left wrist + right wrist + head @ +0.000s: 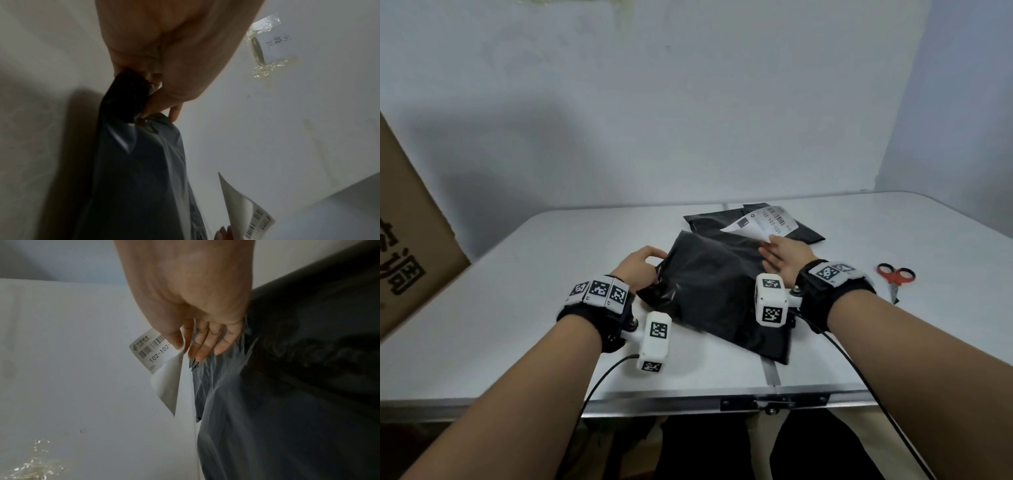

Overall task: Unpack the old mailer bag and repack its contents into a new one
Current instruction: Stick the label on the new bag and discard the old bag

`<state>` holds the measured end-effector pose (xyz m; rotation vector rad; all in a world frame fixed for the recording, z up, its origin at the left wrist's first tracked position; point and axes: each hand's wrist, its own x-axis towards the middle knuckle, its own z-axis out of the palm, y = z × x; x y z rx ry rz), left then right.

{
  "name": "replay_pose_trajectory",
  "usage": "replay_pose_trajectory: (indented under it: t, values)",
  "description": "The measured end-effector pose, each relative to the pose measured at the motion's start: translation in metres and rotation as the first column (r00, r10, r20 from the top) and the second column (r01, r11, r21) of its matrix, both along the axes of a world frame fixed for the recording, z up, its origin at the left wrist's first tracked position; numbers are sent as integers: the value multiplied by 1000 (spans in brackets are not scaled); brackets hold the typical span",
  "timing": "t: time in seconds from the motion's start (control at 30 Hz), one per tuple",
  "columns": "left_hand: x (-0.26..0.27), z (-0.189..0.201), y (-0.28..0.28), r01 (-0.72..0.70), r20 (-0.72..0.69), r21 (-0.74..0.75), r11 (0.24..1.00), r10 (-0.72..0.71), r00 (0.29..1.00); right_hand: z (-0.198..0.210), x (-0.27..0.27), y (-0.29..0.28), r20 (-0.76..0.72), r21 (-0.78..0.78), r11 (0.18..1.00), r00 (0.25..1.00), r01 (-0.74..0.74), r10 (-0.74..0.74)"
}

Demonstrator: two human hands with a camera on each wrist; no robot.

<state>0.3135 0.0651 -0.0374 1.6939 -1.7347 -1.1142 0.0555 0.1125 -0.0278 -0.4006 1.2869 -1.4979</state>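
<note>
A black mailer bag (pixel 715 291) lies on the white table (pixel 517 325) between my hands. My left hand (pixel 643 267) grips its left edge, and in the left wrist view the fingers (pixel 152 104) pinch bunched plastic of the bag (pixel 144 178). My right hand (pixel 780 257) is at the bag's far right corner. It pinches a white shipping label (pixel 767 221) with a barcode, which curls up off the plastic. In the right wrist view the thumb of this hand (pixel 185 345) lies on the printed label (pixel 152 350), with the other fingers against the grey bag (pixel 267 418). A second black mailer bag (pixel 709 221) lies flat behind.
Red-handled scissors (pixel 895 277) lie on the table to the right of my right wrist. A large cardboard box (pixel 407 240) stands at the left edge. The wall rises right behind the table, with a taped note (pixel 271 42) on it. Cables run from both wrists over the near edge.
</note>
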Motion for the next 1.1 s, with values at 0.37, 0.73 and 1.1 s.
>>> replay_pose_trajectory:
  t: [0.37,0.73,1.1]
  values:
    - [-14,18,9,-49,27,-245,968,58,998,-3,12,-6,-194,10,994,975,-109,109]
    - [-58,27,5,140,-158,-253,957,-183,970,13,3,3,-472,108,923,798,-370,376]
    - [-52,23,11,72,-233,-191,979,-117,965,15,15,11,-510,68,870,732,-489,451]
